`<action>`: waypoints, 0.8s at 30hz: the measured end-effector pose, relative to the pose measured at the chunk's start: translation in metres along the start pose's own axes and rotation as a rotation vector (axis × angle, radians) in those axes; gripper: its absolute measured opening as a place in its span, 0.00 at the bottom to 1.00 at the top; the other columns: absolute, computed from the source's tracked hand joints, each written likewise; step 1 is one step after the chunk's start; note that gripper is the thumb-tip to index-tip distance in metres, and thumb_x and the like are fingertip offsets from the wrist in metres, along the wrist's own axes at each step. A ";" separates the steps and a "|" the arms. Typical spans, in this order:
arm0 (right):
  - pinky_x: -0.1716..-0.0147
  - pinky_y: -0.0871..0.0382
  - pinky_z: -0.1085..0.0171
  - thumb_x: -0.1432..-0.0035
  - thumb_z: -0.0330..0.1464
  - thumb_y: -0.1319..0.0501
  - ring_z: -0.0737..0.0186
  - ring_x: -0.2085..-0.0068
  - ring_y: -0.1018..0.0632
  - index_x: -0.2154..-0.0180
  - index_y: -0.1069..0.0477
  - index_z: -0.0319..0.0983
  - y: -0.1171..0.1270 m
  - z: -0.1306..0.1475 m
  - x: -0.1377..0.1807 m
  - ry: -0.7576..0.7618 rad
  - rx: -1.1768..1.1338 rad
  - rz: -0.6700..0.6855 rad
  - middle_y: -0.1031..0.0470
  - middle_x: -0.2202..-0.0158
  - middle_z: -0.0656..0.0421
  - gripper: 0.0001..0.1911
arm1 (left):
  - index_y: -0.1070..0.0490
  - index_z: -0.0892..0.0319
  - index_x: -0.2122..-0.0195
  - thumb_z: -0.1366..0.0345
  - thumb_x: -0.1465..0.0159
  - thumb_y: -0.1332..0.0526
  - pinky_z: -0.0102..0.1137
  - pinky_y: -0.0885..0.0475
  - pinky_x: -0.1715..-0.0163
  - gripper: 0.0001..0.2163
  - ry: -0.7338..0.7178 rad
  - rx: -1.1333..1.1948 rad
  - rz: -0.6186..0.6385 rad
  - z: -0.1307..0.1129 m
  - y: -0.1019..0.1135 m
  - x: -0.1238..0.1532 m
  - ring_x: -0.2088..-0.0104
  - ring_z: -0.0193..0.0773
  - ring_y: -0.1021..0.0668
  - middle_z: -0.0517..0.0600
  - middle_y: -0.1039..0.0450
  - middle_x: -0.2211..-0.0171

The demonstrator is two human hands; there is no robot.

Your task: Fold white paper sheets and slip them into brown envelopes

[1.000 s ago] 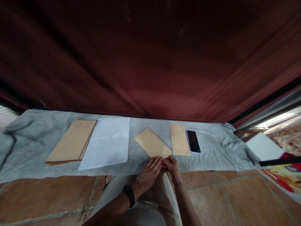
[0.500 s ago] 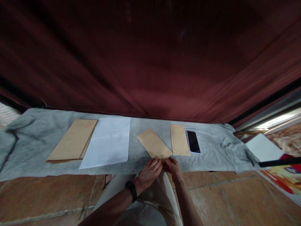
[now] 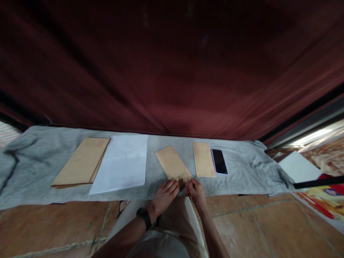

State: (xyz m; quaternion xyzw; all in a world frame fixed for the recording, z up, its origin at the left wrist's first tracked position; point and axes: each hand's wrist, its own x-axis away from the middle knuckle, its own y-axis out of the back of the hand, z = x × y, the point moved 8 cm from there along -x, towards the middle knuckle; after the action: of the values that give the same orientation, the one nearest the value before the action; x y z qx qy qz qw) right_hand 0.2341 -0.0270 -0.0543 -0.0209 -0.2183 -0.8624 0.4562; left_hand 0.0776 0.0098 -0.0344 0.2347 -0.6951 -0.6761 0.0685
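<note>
A brown paper envelope (image 3: 173, 163) lies slantwise on the grey cloth, its near end at the cloth's front edge. On the near left part of that end rests my left hand (image 3: 165, 195), its fingers curled closed over the paper. My right hand (image 3: 196, 192) is closed in a pinch at the near right corner. Something pale and thin shows faintly by its fingertips, too blurred to name. Between the hands the near end of the envelope is dark with shadow. A second brown envelope (image 3: 204, 159) lies just to the right.
A phone (image 3: 219, 161) lies right of the second envelope. Leftward are white paper sheets (image 3: 122, 163) and a stack of larger brown envelopes (image 3: 80, 161). Grey cloth (image 3: 247, 168) covers the narrow surface. A dark red curtain (image 3: 172, 79) hangs behind it.
My hands have moved apart at the envelope's near end, the left one leftward and the right one slightly to the right. A dark gap now shows between them.
</note>
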 end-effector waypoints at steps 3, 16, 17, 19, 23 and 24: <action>0.54 0.25 0.55 0.33 0.39 0.47 0.54 0.57 0.20 0.58 0.24 0.41 0.006 0.026 0.015 0.404 0.223 -0.118 0.20 0.60 0.51 0.15 | 0.31 0.58 0.41 0.75 0.32 0.48 0.39 0.36 0.39 0.20 0.001 0.002 -0.003 0.002 -0.001 0.002 0.37 0.41 0.30 0.56 0.28 0.40; 0.33 0.44 0.46 0.28 0.33 0.49 0.53 0.31 0.38 0.32 0.42 0.46 -0.021 0.020 0.050 0.759 0.724 -0.042 0.40 0.30 0.53 0.25 | 0.33 0.61 0.38 0.72 0.30 0.49 0.40 0.40 0.34 0.20 -0.061 0.015 -0.041 -0.005 0.004 0.018 0.35 0.43 0.32 0.56 0.32 0.37; 0.33 0.45 0.46 0.28 0.33 0.49 0.53 0.31 0.38 0.32 0.42 0.48 -0.022 0.020 0.051 0.765 0.736 -0.015 0.41 0.30 0.53 0.25 | 0.34 0.61 0.38 0.72 0.30 0.50 0.40 0.40 0.34 0.21 -0.075 0.014 -0.046 -0.006 0.005 0.020 0.35 0.43 0.32 0.57 0.32 0.36; 0.33 0.45 0.46 0.28 0.34 0.49 0.53 0.31 0.38 0.32 0.42 0.49 -0.023 0.018 0.052 0.762 0.745 0.006 0.40 0.30 0.54 0.25 | 0.34 0.62 0.37 0.73 0.31 0.50 0.39 0.39 0.35 0.21 -0.085 0.011 -0.060 -0.008 0.007 0.023 0.35 0.42 0.32 0.57 0.32 0.36; 0.36 0.41 0.46 0.28 0.35 0.51 0.51 0.32 0.36 0.32 0.43 0.44 -0.013 0.013 0.043 0.694 0.712 -0.115 0.38 0.32 0.50 0.25 | 0.33 0.62 0.39 0.73 0.31 0.48 0.38 0.36 0.38 0.20 -0.071 0.011 -0.071 -0.007 0.004 0.025 0.37 0.43 0.30 0.56 0.31 0.37; 0.38 0.38 0.46 0.28 0.35 0.52 0.50 0.34 0.35 0.32 0.44 0.41 -0.010 0.013 0.040 0.668 0.693 -0.162 0.36 0.33 0.48 0.26 | 0.32 0.62 0.40 0.73 0.31 0.47 0.38 0.34 0.39 0.19 -0.059 0.011 -0.063 -0.006 0.002 0.023 0.37 0.43 0.29 0.55 0.30 0.38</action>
State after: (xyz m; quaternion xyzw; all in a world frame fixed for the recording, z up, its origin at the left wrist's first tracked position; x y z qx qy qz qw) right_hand 0.2014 -0.0481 -0.0369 0.4274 -0.3352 -0.7312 0.4128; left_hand 0.0591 -0.0058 -0.0368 0.2367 -0.6929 -0.6806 0.0254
